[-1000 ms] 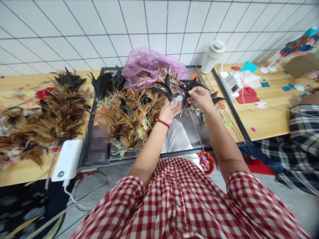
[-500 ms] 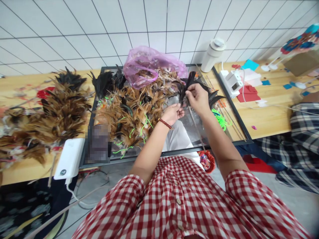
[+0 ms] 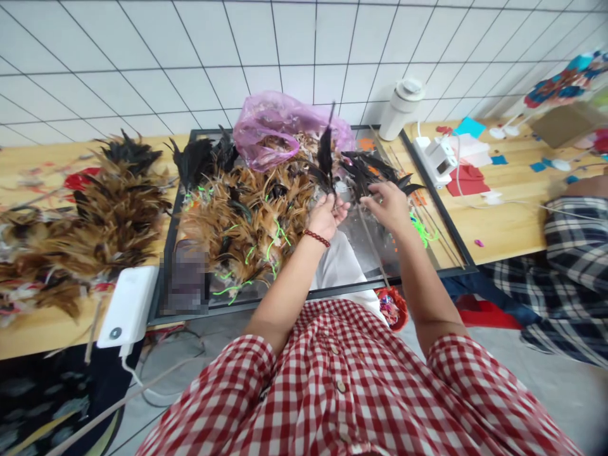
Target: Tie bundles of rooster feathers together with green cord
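Note:
My left hand (image 3: pixel 327 214), with a beaded bracelet on the wrist, is closed on a black feather (image 3: pixel 326 155) that stands upright from the fingertips. To its right, my right hand (image 3: pixel 388 204) has thumb and fingers apart, with nothing visible between them. Just beyond that hand lies a loose pile of black feathers (image 3: pixel 373 170). Brown feather bunches (image 3: pixel 256 215) cover the left part of the dark-framed tray (image 3: pixel 449 237), with bright green ties among them. A pink plastic bag (image 3: pixel 266 117) holding more feathers lies open at the back.
A white bottle (image 3: pixel 401 109) and a white power strip (image 3: pixel 434 158) stand at the right. Further brown feather bunches (image 3: pixel 114 209) and a white power bank (image 3: pixel 128 304) are on the left. Green cords (image 3: pixel 422 229) and thin sticks lie at the tray's right. A person in plaid (image 3: pixel 577 253) sits at right.
The black feather now stands in my left hand, which has closed on it. My right hand has moved slightly right and toward me, and its pinch has opened.

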A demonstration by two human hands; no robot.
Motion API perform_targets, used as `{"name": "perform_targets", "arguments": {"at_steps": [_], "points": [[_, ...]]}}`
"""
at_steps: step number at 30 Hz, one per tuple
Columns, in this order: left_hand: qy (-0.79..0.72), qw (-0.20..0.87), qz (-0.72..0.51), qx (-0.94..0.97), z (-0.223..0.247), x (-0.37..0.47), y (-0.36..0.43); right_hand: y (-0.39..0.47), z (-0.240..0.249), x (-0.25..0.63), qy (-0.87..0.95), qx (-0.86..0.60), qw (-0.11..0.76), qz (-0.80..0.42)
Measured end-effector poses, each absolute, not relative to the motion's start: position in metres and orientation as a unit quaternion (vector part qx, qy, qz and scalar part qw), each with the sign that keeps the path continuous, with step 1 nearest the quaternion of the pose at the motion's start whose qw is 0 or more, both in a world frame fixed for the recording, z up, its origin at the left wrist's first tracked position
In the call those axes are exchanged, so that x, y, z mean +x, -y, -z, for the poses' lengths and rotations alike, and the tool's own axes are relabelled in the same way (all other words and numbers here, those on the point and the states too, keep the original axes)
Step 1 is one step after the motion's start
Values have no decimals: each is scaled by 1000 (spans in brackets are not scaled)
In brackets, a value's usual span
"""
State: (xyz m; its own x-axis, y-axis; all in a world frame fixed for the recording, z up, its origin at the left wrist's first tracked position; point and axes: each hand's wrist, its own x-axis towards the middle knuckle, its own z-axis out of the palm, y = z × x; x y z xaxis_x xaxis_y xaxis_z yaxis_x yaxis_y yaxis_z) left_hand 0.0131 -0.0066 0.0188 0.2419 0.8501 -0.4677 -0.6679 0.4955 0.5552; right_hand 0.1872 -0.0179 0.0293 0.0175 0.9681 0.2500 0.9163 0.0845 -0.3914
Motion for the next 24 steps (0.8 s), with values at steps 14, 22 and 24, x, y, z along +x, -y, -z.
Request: {"name": "perform_targets", "arguments": {"at_steps": [14,22,24], "points": [[-376,779,-486,124,-24,14,9,12,-27,213,547,-727,314,-271],[-439,749,-475,144,-23,19,10,17,-45,191,483,-590,475,-439],[-454,738,-475,155,-21,20,9,15,-44,183,491,-588,476,-432]]}}
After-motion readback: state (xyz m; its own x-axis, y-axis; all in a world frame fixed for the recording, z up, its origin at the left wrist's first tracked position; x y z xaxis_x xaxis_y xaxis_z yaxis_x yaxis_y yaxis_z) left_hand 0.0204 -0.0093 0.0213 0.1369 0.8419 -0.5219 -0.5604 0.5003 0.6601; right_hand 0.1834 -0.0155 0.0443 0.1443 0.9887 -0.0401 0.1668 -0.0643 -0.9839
